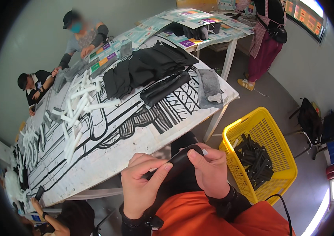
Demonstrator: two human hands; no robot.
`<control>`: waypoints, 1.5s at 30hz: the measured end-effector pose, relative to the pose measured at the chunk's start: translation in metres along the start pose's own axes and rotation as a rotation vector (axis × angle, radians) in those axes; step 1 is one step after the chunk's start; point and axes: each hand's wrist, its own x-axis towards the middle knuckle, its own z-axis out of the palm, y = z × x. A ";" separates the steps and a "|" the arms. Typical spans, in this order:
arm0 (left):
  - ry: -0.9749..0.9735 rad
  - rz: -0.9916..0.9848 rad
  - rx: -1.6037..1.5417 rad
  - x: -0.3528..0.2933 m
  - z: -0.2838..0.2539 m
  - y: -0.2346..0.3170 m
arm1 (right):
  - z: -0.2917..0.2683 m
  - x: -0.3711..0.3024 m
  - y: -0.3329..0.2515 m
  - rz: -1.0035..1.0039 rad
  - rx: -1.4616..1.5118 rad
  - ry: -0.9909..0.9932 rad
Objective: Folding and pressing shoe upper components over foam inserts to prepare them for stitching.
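My left hand (140,185) pinches one end of a black fabric piece (179,163) between thumb and fingers. At its other end my right hand (211,171) grips the cloth, thumb on top. The piece is stretched between the hands over my lap, just off the table's near edge. A small white bit (205,152) shows by my right thumb; I cannot tell whether it is part of the piece. Right of my hands stands a yellow plastic basket (289,165) with many short black rolls (255,161) inside.
The patterned table (135,143) carries white tubes (83,103), a black cloth pile (147,69), a folded black cloth (165,88) and a grey cloth (209,87). Co-workers sit along its far and left sides. Another person (267,47) stands by the back table.
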 end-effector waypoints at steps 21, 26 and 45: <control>-0.498 -0.527 -0.311 -0.012 -0.040 -0.026 | -0.005 0.015 -0.013 0.166 -0.028 -0.413; -0.201 -0.292 -0.261 -0.011 -0.012 -0.022 | -0.008 0.014 0.009 0.217 -0.081 -0.221; 0.082 -0.032 -0.054 -0.017 0.012 -0.022 | -0.009 -0.004 0.019 0.026 0.068 -0.094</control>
